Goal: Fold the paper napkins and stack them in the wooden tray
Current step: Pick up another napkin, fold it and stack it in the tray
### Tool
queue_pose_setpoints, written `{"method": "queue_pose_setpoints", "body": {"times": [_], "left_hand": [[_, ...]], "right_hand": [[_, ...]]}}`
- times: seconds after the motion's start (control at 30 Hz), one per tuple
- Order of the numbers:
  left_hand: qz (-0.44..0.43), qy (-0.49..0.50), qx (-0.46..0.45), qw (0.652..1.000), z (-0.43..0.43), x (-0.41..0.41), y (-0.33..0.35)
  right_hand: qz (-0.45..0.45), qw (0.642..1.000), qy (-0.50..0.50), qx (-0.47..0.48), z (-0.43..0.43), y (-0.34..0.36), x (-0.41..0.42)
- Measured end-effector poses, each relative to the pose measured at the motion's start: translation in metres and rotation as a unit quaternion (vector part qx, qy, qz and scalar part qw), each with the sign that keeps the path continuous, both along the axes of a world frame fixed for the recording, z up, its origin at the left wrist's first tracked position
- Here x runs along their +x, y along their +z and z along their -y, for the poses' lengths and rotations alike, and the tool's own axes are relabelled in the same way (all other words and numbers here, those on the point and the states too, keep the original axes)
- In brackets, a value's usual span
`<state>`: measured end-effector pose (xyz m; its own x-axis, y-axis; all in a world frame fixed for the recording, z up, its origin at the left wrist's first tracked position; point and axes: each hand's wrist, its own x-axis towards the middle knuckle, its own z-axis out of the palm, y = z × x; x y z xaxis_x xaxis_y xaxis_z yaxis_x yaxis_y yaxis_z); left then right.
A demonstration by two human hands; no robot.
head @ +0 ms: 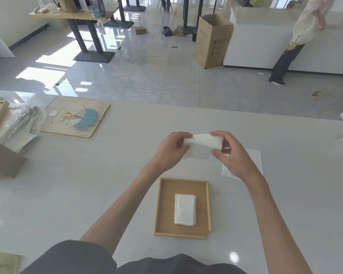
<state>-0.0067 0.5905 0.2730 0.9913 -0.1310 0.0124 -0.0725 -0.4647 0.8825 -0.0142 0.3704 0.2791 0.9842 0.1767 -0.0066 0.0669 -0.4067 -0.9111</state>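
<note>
A white paper napkin [203, 145], partly folded, is held above the table between both hands. My left hand [169, 153] pinches its left end and my right hand [233, 155] pinches its right end. Nearer to me sits the wooden tray [163, 210], holding a small stack of folded napkins [185, 209] in its middle. An unfolded napkin [254, 159] lies flat on the table under and right of my right hand, partly hidden by it.
A gold-rimmed decorative board [75, 117] lies at the far left of the white table [87, 184], beside plastic-wrapped items [18, 125] and a cardboard box [2, 159]. A person [297, 36] stands across the room by a white counter.
</note>
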Motion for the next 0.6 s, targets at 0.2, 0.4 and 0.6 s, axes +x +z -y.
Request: {"method": "queue_pose_setpoints", "body": {"times": [0.2, 0.4, 0.6], "left_hand": [[0.013, -0.004, 0.017, 1.000, -0.001, -0.001, 0.000], [-0.091, 0.001, -0.122, 0.988, -0.005, 0.001, 0.010], [-0.138, -0.004, -0.242, 0.960, -0.009, -0.003, 0.005]], "right_hand": [[0.006, 1.000, -0.015, 0.012, -0.004, 0.003, 0.003], [0.019, 0.997, -0.072, 0.012, -0.012, 0.010, 0.005], [-0.063, 0.989, -0.070, 0.116, -0.015, 0.004, 0.007]]}}
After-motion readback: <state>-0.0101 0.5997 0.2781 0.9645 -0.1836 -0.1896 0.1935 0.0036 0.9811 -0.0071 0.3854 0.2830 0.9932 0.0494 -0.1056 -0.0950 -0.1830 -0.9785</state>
